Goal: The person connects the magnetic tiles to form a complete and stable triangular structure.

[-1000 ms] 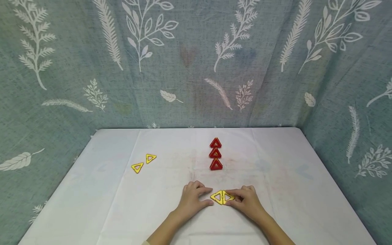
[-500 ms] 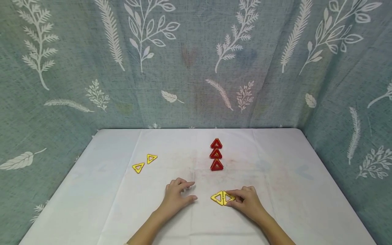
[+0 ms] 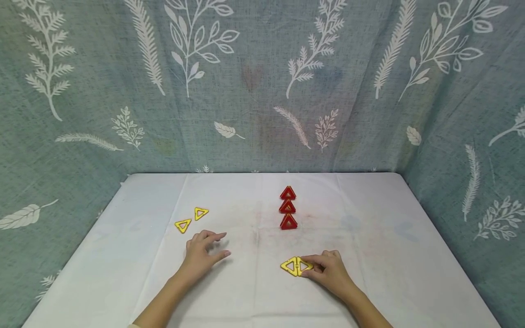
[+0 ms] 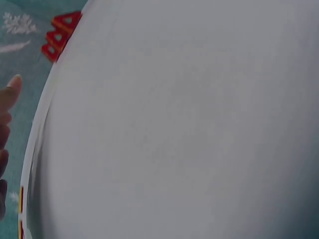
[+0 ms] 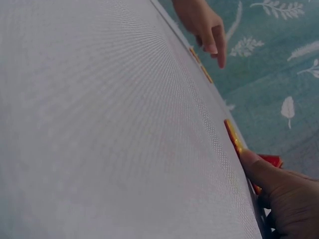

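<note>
Two yellow triangular magnetic tiles [image 3: 290, 266] lie edge to edge on the white table, forming a diamond. My right hand [image 3: 328, 272] pinches the right-hand tile between thumb and fingers; in the right wrist view the thumb [image 5: 259, 169] presses at the tile's edge. My left hand [image 3: 202, 253] is over the table further left, thumb and fingers spread apart with nothing between them. Nearest to it are two loose yellow triangle tiles [image 3: 182, 225], lying apart from each other beyond its fingers. The left wrist view catches only part of the left hand [image 4: 6, 119] at its edge.
Three red triangular pieces [image 3: 288, 207] stand in a row running away from me, beyond the yellow diamond. A white cloth covers the table [image 3: 389, 273], and a green leaf-patterned curtain [image 3: 262, 91] hangs behind its far edge and along the sides.
My left hand has drawn away from the joined yellow tiles and travelled left toward the two loose ones. The right hand keeps its pinch in the same place.
</note>
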The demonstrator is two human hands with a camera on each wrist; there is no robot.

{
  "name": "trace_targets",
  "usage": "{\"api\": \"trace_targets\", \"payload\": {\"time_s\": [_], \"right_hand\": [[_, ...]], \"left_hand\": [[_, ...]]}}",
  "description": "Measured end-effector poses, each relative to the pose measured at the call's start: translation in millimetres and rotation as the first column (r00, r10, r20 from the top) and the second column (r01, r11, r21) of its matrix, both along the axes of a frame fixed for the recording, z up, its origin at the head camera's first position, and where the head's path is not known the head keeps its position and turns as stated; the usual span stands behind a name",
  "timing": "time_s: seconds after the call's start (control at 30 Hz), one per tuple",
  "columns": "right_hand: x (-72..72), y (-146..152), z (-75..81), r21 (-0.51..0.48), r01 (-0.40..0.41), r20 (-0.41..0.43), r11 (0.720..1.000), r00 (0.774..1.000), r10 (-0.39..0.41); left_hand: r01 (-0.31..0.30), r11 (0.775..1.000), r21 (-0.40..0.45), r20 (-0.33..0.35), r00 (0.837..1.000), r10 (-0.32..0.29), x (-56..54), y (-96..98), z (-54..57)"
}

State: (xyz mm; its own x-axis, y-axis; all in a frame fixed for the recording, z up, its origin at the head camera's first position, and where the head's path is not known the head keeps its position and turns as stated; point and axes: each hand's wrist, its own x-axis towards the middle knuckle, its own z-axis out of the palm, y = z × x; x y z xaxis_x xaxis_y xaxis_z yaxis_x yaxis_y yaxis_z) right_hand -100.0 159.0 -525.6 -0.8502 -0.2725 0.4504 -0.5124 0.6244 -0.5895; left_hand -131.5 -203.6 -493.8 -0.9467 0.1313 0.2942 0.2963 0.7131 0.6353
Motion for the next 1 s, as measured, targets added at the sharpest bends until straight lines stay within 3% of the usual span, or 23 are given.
{"api": "trace_targets", "payload": {"time_s": [0.17,0.27,0.63,0.83,1.0], "right_hand": [[0.0,0,-0.3,-0.008,-0.007,-0.016,1.0,1.0,0.007],[0.2,0,-0.6,-0.011,-0.012,-0.024,1.0,1.0,0.012],[-0.6,-1,-1.6,-0.017,-0.013,-0.036,1.0,0.999,0.012],[0.0,0,-2.3,-0.002,0.006,-0.004,1.0,1.0,-0.006],[0.7,0,-1.2,0.013,0.011,0.003,1.0,1.0,-0.011]], "left_hand": [[-0.016,0.999,-0.031,-0.084,0.996,0.013,-3.4,-25.3,2.0],[-0.03,0.997,-0.07,-0.089,0.996,0.024,-5.4,-38.7,4.6],[-0.122,0.97,-0.211,-0.028,0.992,0.119,-30.3,-93.0,10.3],[-0.181,0.963,-0.201,0.039,0.981,0.192,-40.7,-119.8,4.6],[-0.178,0.968,-0.179,0.092,0.976,0.197,-46.5,-130.6,-1.5]]}}
